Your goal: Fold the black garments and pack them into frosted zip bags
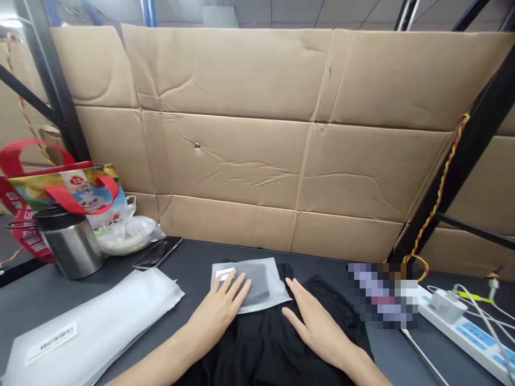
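A small frosted plastic bag (267, 284) with a white label and something dark inside lies on black cloth (257, 348) at the middle front. My left hand (221, 303) rests on the bag's left part, fingers spread, fingertips beside the label. To the right of the bag, my right hand (316, 321) lies on the black cloth, its fingers stretched out and the thumb apart. Neither hand grips anything. At the left front is a stack of larger frosted bags (108, 316), the top one with a barcode label.
A steel bottle (72, 246), a colourful bag (84, 193), a clear plastic bag (129, 233) and a phone (159, 253) stand or lie at the back left. On the right are a power strip (462, 327) with cables and a blurred-out object (382, 295). Cardboard (241, 134) walls the back.
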A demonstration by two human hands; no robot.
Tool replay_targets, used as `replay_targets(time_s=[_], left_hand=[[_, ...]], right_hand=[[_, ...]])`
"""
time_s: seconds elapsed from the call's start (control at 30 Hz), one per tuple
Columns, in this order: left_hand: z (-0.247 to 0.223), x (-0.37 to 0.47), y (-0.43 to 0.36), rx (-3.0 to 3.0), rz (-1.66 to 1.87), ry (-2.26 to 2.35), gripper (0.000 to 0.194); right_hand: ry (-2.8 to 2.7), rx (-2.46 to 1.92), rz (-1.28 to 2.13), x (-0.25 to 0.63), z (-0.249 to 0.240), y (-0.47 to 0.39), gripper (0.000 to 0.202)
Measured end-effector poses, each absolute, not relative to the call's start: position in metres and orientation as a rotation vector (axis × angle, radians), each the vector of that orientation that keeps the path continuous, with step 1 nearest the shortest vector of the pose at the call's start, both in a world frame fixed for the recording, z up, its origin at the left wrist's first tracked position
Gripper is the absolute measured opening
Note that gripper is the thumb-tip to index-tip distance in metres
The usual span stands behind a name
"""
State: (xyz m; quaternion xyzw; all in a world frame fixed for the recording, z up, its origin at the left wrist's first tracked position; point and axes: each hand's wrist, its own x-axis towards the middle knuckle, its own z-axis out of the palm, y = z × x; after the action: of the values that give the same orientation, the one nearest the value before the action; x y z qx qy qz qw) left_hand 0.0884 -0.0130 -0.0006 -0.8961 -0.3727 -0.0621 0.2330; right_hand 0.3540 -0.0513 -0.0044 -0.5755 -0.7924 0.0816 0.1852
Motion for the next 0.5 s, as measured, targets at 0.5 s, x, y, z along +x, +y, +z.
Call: replay_targets(time_s=[0.5], left_hand=[[0.022, -0.008, 0.078, -2.455, -0.359, -1.324, 0.066]], right_hand=[[-2.383, -1.571, 0.405, 0.355, 0.005, -0.068, 0.066]])
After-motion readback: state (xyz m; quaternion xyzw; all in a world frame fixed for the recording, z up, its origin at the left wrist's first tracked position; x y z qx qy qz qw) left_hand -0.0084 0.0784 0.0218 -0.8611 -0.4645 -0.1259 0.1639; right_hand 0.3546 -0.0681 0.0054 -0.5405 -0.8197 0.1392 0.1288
